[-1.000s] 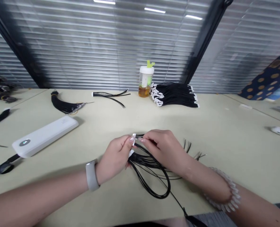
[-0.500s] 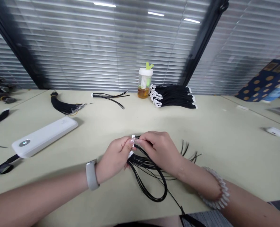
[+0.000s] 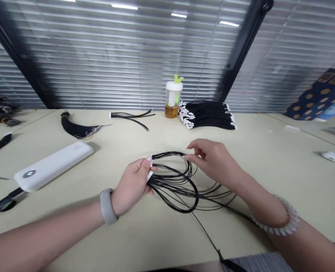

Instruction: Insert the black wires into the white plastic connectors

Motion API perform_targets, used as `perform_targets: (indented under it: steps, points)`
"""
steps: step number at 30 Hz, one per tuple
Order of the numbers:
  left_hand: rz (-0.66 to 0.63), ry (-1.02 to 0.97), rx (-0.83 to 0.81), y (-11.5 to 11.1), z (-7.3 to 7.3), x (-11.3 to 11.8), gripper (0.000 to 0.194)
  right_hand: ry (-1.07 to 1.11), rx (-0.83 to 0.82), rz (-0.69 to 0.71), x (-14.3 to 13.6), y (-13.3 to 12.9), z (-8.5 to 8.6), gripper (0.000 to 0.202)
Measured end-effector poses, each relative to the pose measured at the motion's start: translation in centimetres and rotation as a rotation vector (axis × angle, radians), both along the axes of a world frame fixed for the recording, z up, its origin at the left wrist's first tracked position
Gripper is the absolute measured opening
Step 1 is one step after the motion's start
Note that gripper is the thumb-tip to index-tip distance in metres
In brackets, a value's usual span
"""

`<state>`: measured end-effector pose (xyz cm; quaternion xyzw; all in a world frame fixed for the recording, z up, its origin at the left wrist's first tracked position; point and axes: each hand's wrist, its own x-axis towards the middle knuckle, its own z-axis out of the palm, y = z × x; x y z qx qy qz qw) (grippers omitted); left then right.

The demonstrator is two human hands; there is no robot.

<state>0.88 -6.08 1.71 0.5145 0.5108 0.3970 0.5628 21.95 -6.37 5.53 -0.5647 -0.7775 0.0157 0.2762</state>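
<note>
My left hand is closed, its thumb pressing on a white connector of a black wire harness. From that connector the black wires fan out to the right in several loops over the table. My right hand is just right of the upper loop. Its thumb and index finger are apart, and the thumb tip is at the wires; whether it touches them I cannot tell. The other right fingers are curled in.
A white power bank lies to the left. Along the back are a black wire bundle, a small wire harness, a bottle of amber liquid and a stack of black harnesses. A small white case lies right.
My right hand has moved right and up, away from the connector, its fingers parting. My left hand has shifted slightly left with the connector. The wire loops are spread wider.
</note>
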Motion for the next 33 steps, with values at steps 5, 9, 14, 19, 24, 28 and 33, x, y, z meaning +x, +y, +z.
perform_targets:
  steps: [5, 9, 14, 19, 24, 28, 33]
  points:
    - [0.059, -0.031, -0.019, 0.2, -0.4, 0.0, 0.039, -0.256, -0.076, 0.032, -0.4, -1.7, 1.4, 0.029]
    - [0.040, -0.007, -0.009, 0.2, -0.4, -0.1, 0.041, -0.308, -0.264, 0.141, -1.0, -2.6, 1.5, 0.039]
    - [-0.001, 0.068, 0.063, 0.1, -0.4, -0.3, 0.042, -0.107, -0.410, 0.312, -1.8, -2.4, 0.5, 0.033]
    - [-0.027, 0.132, 0.121, -0.2, -0.2, -0.3, 0.042, 0.109, -0.391, 0.445, -3.3, -2.4, -0.8, 0.025]
    - [-0.032, 0.147, 0.166, -0.3, -0.4, -0.3, 0.043, 0.173, -0.396, 0.463, -3.9, -2.4, -1.4, 0.019]
    - [-0.049, 0.174, 0.201, -0.4, -0.3, -0.4, 0.040, 0.145, -0.396, 0.460, -4.2, -2.4, -1.2, 0.018]
    - [-0.058, 0.178, 0.199, -0.4, -0.2, -0.3, 0.039, 0.070, -0.404, 0.469, -4.4, -2.4, -0.9, 0.014]
